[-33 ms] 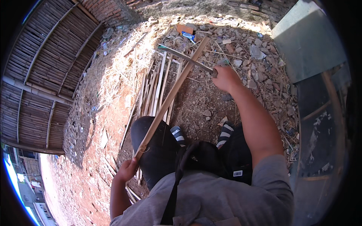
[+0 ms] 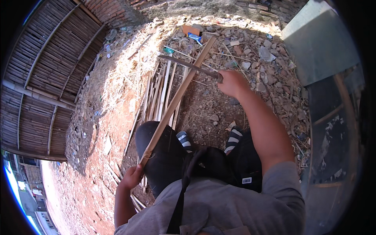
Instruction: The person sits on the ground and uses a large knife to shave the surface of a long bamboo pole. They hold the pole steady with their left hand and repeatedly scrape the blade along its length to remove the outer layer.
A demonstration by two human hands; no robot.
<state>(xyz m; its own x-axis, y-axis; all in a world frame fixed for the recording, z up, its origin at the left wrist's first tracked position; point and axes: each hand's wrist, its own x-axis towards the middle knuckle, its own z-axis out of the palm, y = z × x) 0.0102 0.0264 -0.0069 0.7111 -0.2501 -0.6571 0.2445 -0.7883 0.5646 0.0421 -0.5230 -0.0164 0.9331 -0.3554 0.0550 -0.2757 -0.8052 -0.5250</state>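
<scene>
My left hand (image 2: 132,177), low on the left beside my knee, is closed round the near end of a long bamboo strip (image 2: 172,107). The strip slants over my left thigh and away toward the upper right. Farther off, my right hand (image 2: 232,83) grips the handle of a machete (image 2: 178,61). Its dark blade points left and crosses the strip near the far end; whether the edge touches the bamboo I cannot tell. A thin curled shaving (image 2: 149,156) hangs by the strip's near end.
Several split bamboo strips (image 2: 158,94) lie on the ground beyond my left knee. Stone rubble (image 2: 260,74) spreads at the right, by a leaning grey panel (image 2: 321,43). A bamboo-slat wall (image 2: 43,51) stands left, a brick wall (image 2: 109,13) at the back. My sandalled feet (image 2: 234,140) are below.
The machete has shifted a little toward me along the strip, and its tip has swung nearer and lower. My right hand moved slightly left with it. My left hand stayed put.
</scene>
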